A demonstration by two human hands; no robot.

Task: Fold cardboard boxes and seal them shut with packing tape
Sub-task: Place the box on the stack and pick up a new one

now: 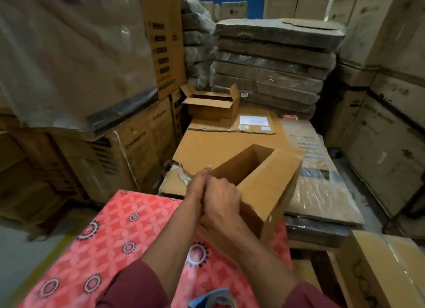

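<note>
**Head view: two open boxes, both hands on the near one**

Head camera count: two open cardboard boxes, two hands, one tape roll.

Near box point(271, 188): plain brown, held over the lap above a red patterned cloth point(108, 238); tilted, its open end facing up and away, so the bare interior shows. Its lower corner touches the cloth.

Far box point(212, 107): upright on a flat cardboard sheet point(220, 144), flaps standing up, well apart from the near one.

Left hand point(199, 185): fingers straight and together, laid flat along the near box's left edge. Nothing is gripped.

Right hand point(222, 198): fingers curled over the near rim of the same box, gripping the wall; pressed against the left hand, the two touching side by side.

Tape roll point(216, 300): at bottom edge of view, blue holder, only partly in frame, between the forearms.

Surroundings: stacked printed cartons point(142, 146) at left, wrapped flat bundles point(273, 63) behind, one taped carton point(388, 268) at lower right.
</note>
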